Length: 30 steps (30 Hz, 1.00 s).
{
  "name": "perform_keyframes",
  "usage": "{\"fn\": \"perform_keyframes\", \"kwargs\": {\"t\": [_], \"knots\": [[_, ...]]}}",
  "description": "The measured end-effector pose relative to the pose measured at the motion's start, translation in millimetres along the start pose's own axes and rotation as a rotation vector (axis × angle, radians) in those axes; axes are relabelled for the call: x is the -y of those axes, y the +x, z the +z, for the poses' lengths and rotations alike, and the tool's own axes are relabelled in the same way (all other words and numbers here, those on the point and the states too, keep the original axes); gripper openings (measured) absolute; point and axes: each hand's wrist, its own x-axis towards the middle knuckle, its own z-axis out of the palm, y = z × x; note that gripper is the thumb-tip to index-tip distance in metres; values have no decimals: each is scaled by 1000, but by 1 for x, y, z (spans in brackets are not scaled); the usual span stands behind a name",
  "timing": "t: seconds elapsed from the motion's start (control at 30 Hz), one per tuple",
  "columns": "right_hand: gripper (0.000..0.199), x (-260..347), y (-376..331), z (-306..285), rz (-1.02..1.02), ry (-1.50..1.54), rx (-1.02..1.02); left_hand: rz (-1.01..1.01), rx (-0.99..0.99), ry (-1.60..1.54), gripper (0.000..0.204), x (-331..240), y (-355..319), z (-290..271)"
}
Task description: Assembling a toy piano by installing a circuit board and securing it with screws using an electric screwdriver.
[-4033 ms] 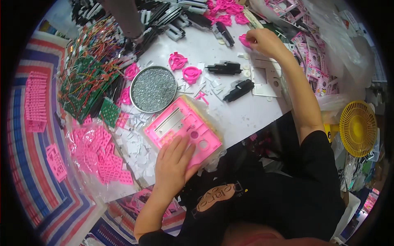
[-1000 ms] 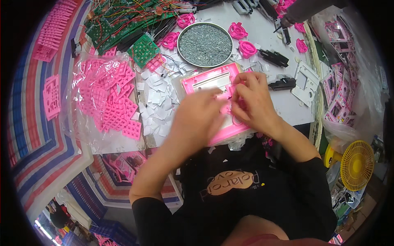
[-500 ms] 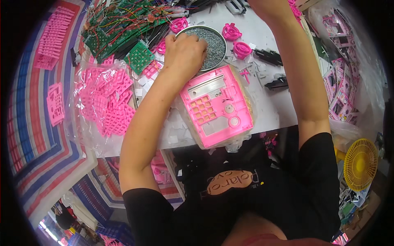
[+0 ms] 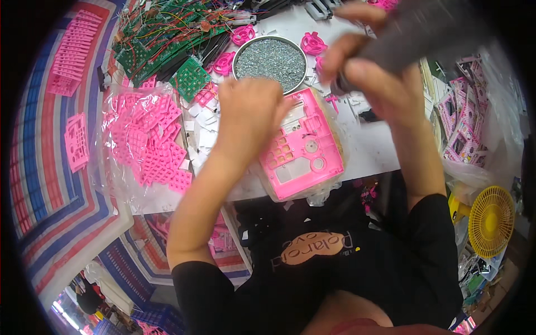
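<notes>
A pink plastic housing (image 4: 304,159) with keypad holes lies on a clear bag at the white table's near edge. My left hand (image 4: 251,111) rests on its upper left corner, fingers curled under and hidden. My right hand (image 4: 374,78) is raised above the housing's upper right, shut on a blurred dark grey cylindrical power tool (image 4: 430,30) that slants up to the right. A round metal dish of small silver screws (image 4: 269,58) sits just beyond the housing, between my two hands.
A clear bag of pink keypad pieces (image 4: 151,145) lies left of the housing. Green circuit boards with wires (image 4: 162,39) are heaped at the back left. Pink round parts (image 4: 312,43) sit by the dish. A yellow fan (image 4: 491,220) stands at the lower right.
My left hand has come back from the screw dish to the housing. My right hand has dropped from the far edge, now gripping the grey tool over the housing.
</notes>
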Motion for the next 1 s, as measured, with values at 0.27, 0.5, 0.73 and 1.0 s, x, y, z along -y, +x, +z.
{"fn": "perform_keyframes", "kwargs": {"t": [0.27, 0.5, 0.73, 1.0], "knots": [[46, -15, -57, 32, -128, 419, 61, -31, -11, -330, 19, -60, -69, 11], [42, -12, -63, 30, -37, 243, 112, -38, -72, -410, 18, -57, -67, 12], [40, -27, -66, 24, -84, 306, 56, -54, -66, -227, 33, -62, -62, 11], [36, -57, -69, 21, -75, 65, 56, 123, 203, -43, 43, -48, -74, 13]]}}
